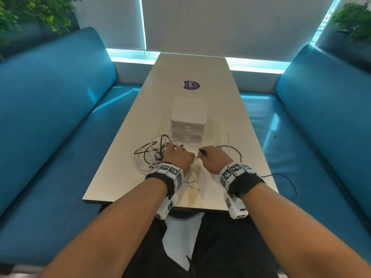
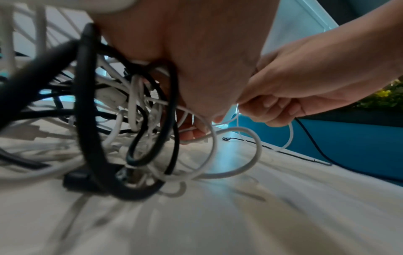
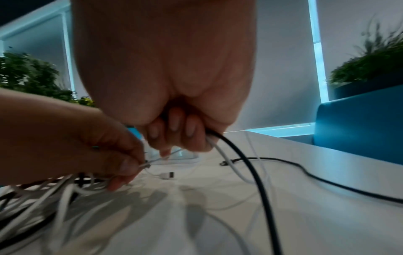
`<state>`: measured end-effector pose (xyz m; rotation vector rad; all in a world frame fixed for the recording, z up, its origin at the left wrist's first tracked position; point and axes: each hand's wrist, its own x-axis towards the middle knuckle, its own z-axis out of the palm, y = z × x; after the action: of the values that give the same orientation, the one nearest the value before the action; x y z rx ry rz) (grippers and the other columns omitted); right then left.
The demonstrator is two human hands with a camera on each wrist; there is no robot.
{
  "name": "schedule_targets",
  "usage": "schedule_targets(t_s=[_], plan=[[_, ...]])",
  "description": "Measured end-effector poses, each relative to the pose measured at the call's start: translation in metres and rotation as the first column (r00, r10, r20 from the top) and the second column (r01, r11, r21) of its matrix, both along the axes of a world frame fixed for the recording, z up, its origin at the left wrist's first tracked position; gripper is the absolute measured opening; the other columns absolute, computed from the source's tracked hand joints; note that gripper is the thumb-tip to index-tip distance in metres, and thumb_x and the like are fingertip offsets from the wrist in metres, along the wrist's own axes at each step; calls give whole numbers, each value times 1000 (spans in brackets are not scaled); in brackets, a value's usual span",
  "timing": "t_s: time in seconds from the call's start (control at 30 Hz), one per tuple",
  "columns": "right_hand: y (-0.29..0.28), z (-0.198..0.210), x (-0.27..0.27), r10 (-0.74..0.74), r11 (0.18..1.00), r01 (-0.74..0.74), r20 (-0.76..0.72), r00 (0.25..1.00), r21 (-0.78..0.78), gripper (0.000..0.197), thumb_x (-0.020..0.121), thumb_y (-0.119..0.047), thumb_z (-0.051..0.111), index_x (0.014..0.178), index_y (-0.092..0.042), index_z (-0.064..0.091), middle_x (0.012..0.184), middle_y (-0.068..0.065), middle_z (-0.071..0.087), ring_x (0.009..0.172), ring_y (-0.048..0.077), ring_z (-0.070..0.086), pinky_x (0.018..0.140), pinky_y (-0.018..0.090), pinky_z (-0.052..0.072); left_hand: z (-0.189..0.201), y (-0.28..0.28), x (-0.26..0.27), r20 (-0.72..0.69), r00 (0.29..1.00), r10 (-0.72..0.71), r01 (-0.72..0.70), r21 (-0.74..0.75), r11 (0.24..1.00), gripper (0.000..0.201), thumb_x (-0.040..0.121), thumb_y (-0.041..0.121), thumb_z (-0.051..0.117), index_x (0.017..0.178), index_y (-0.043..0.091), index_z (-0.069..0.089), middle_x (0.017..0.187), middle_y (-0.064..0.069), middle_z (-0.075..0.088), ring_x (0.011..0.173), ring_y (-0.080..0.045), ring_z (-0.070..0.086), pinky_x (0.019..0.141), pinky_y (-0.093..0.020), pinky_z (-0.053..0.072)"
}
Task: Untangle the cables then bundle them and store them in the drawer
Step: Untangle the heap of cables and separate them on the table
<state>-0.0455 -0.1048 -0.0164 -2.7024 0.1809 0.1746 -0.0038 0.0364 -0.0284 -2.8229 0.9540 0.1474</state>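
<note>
Nearest me, my left hand [image 1: 177, 157] sits on the tangle of black and white cables [image 1: 152, 153] at the near left of the surface [image 1: 124, 167], its fingertips [image 3: 128, 166] pinching a thin white lead, while my right hand [image 1: 211, 158] is curled tight round one black cable [image 3: 257, 181] and one white cable [image 3: 226, 160] that trail off to the right. Beyond both hands, mid-surface: one small white drawer unit [image 1: 188, 119], two drawers stacked, both closed. Farther still, a round purple sticker [image 1: 191, 85] on the surface, with blue bench seats [image 1: 60, 117] on either side.
</note>
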Motion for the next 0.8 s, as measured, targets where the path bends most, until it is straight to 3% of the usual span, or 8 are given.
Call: schedule_targets(t_s=[0.1,0.23,0.37,0.57,0.7,0.8], plan=[[8,-6,0,34,999,-33,-71,997,18,26,100,-21,44,100,-9,67,102,14,70,96,31,63,80,36,49,-2,4,2,-40,999,1,-4,-68,998,22,93,9,45,94,30,53,94,6,62,108,-21,52,103,-48,26],[6,-8,-1,7,998,0,-92,996,69,24,100,-23,46,97,-14,68,101,10,70,94,28,64,84,38,51,-8,10,5,-64,998,18,-26,-127,992,22,99,16,41,96,34,54,88,7,53,111,-21,49,100,-47,25],[-2,2,-3,-33,998,36,-78,996,47,26,99,-21,46,99,-9,69,100,13,70,95,31,64,85,39,51,-7,11,7,-45,999,14,-20,-118,993,21,104,27,40,104,30,61,101,4,63,113,-22,46,104,-49,27],[-35,9,-1,-186,981,190,-96,978,27,25,96,-21,49,101,-14,73,108,11,70,99,30,64,91,39,51,-2,16,10,-21,999,40,-42,-107,993,22,102,21,42,101,30,61,103,7,67,113,-23,47,103,-50,26],[-46,11,-3,-230,973,230,-98,968,-16,27,97,-24,48,108,-14,71,108,12,68,97,30,64,86,36,51,0,13,5,-9,999,36,-36,-87,996,23,96,11,43,92,33,49,96,7,64,113,-23,47,104,-51,26],[-42,8,-4,-240,969,234,-73,968,-74,28,97,-24,47,113,-13,68,107,12,68,95,31,65,85,38,54,0,5,0,-2,1000,2,-2,-16,1000,26,92,7,47,98,32,50,101,3,67,116,-25,48,106,-51,25]])
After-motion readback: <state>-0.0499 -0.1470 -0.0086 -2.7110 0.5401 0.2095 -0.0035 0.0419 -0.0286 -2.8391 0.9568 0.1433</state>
